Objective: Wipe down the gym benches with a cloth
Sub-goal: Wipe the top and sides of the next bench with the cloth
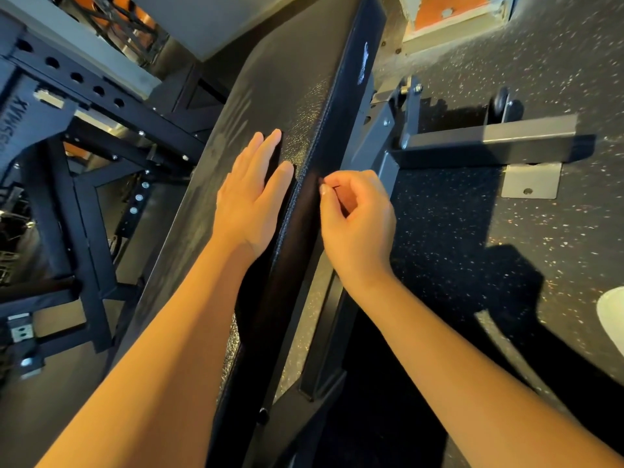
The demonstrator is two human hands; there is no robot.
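A black padded gym bench (287, 96) runs from 6 o'clock up to 12 o'clock through the middle of the view, its grained top catching a dull shine. The floor (506, 265) is dark rubber flecked with pale specks, in warm, dim light. The left hand (250, 197) lies flat on the bench top just left of centre, fingers straight, its grip relaxed and pressing down on a dark cloth (300, 211). The cloth is draped over the bench's right edge and is hard to tell from the pad. Just beside it, toward 3 o'clock, the right hand (358, 224) is curled, its grip closed with thumb and forefinger pinching what looks like the cloth's edge against the side of the bench. At 9 o'clock a black steel rack (84, 163) with rows of holes stands close to the bench. At 2 o'clock the bench's foot bar (489, 140) reaches across the floor, with a small wheel (499, 103) above it and a grey metal plate (530, 180) below.
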